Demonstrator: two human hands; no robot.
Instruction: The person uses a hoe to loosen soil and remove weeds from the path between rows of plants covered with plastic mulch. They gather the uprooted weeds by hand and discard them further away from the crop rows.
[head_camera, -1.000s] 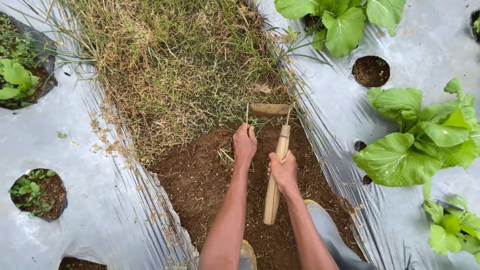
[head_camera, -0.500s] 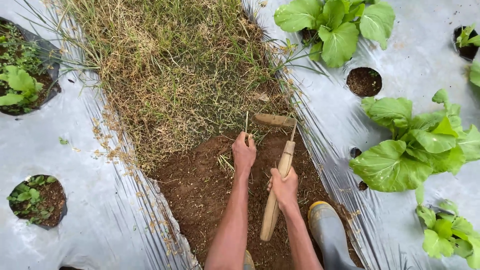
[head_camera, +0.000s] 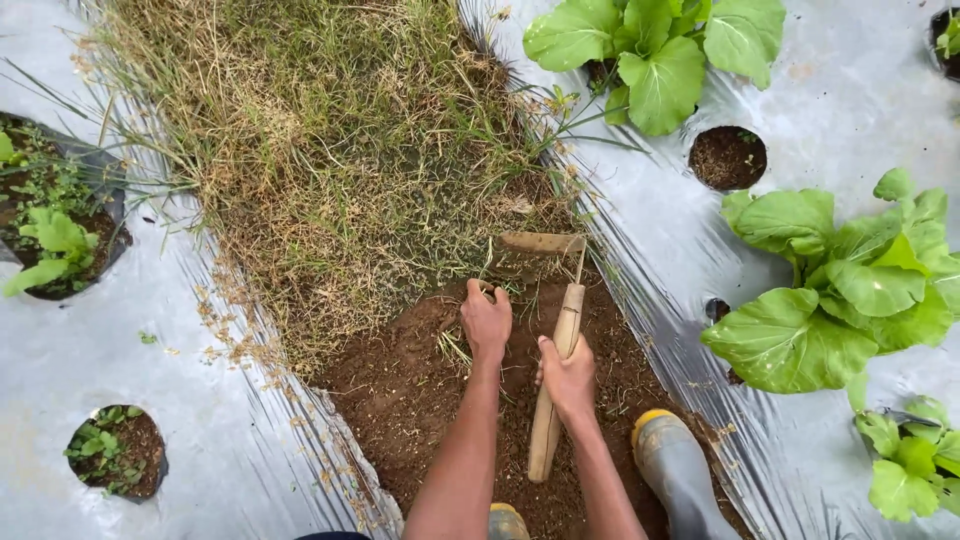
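My right hand (head_camera: 568, 376) grips the wooden handle (head_camera: 552, 415) of a small hand hoe. Its flat blade (head_camera: 541, 243) lies at the edge of the dry grass patch (head_camera: 330, 150). My left hand (head_camera: 487, 322) is closed around a tuft of grass stems just left of the hoe's metal neck, on bare brown soil (head_camera: 420, 390). Both forearms reach up from the bottom of the view.
Silver plastic mulch (head_camera: 150, 330) flanks the furrow on both sides, with round planting holes (head_camera: 727, 157). Leafy green plants (head_camera: 840, 290) grow on the right and top (head_camera: 650, 50). Small seedlings (head_camera: 50, 245) sit at left. My rubber boot (head_camera: 680, 470) stands lower right.
The hoe blade has lifted and sits flatter at the grass edge. My left hand has shifted slightly down and closed on the grass. The view has drifted a little.
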